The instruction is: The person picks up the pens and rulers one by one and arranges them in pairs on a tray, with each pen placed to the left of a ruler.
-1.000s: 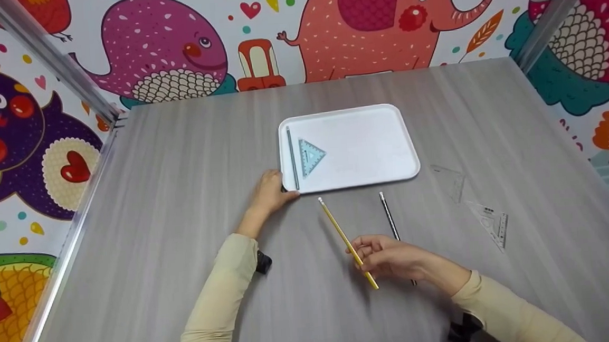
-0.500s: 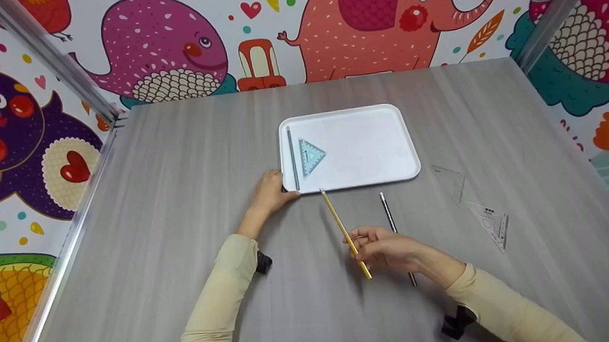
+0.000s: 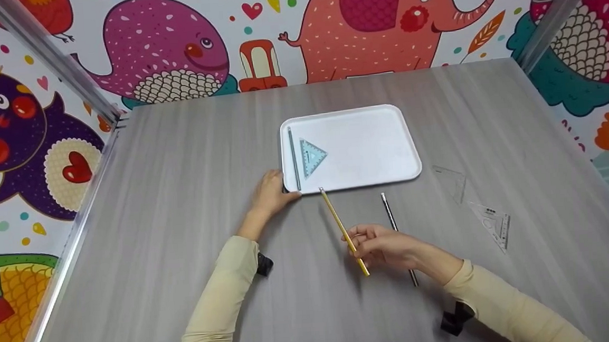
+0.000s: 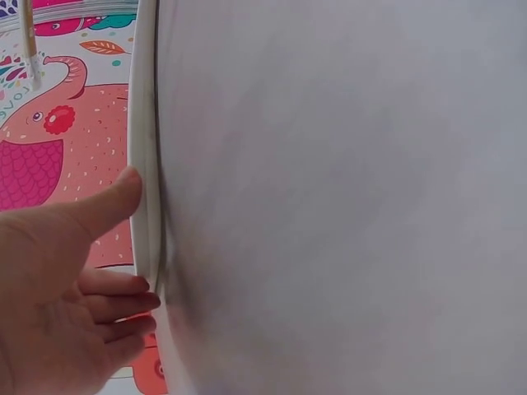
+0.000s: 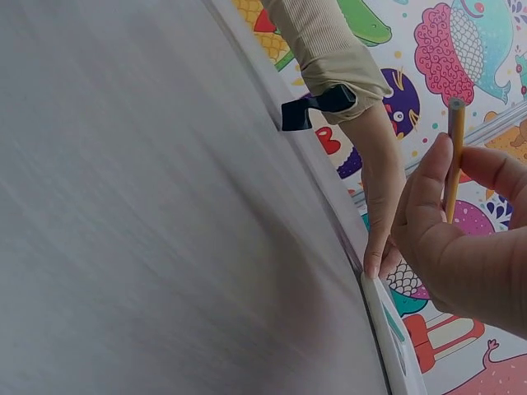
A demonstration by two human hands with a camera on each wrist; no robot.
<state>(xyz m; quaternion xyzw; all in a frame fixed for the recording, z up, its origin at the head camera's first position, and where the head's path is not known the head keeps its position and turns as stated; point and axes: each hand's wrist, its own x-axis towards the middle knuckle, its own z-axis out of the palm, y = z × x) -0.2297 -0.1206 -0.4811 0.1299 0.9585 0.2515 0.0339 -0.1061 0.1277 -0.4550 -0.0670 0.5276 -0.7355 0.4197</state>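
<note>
My right hand [image 3: 383, 245] pinches a yellow pencil [image 3: 339, 224] between thumb and fingers. The pencil slants above the table, its white-tipped far end by the front rim of the white tray [image 3: 371, 143]. In the right wrist view the other end of the pencil [image 5: 454, 160] points up from the fingers. My left hand [image 3: 271, 193] rests against the tray's front left corner, fingers fairly straight; the left wrist view has its thumb and fingertips touching the rim [image 4: 146, 156]. On the tray lie a teal pencil [image 3: 295, 158] and a light-blue set square [image 3: 312, 158].
A black pencil [image 3: 390, 210] lies on the table, partly hidden under my right hand. Two clear set squares [image 3: 450, 183] lie right of the tray, the nearer clear triangle [image 3: 493, 225] closer to me. Printed wall panels [image 3: 370, 29] border the table's back and sides.
My right hand has moved slightly forward and left with the yellow pencil, whose far end now reaches the tray's front rim. My left hand stays at the tray corner.
</note>
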